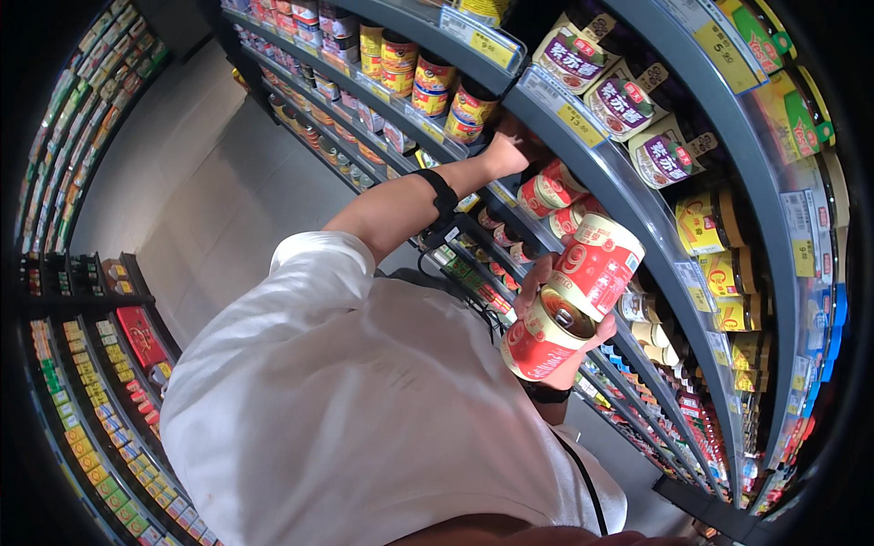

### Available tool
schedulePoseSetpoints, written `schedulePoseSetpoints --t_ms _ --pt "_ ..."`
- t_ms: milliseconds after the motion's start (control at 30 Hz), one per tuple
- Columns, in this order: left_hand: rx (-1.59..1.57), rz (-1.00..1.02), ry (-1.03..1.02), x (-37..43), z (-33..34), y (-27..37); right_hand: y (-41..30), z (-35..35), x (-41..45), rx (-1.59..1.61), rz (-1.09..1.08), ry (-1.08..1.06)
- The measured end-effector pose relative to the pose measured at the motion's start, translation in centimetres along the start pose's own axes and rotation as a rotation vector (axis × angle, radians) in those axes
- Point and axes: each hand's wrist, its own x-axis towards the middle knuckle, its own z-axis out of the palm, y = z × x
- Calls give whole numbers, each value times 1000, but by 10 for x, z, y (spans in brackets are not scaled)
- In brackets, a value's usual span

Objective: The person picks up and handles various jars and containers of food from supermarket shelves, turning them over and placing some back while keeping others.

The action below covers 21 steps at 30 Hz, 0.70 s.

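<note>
My right hand [603,330] holds two red-and-cream cans together. The lower can [546,341] shows its metal top with a pull ring; the other can [601,266] leans against it, tilted. My left hand [512,151] reaches into the shelf under a price rail, its fingers in shadow and partly hidden, so its hold cannot be told. Beside it stand stacked yellow-and-red cans [471,109]. Similar red-and-cream cans [552,185] lie on the shelf between my two hands, partly behind the held cans.
Dark shelf edges with price labels [580,123] curve above my hands. Jars with purple labels [625,102] and yellow-labelled jars [703,222] fill the upper shelf. Grey floor [239,177] lies at my left, with more stocked shelves [95,123] beyond. A black cable [488,314] hangs near my torso.
</note>
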Motion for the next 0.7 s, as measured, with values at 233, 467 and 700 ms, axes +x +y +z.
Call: schedulePoseSetpoints --t_ms 233,467,700 --pt "883 273 -138 13 -6 16 -2 -1 0 -15 102 -46" --pt "1224 317 -306 12 -8 12 5 2 -2 18 95 17" --pt "1190 365 -253 -8 -14 5 15 0 0 0 129 -23"
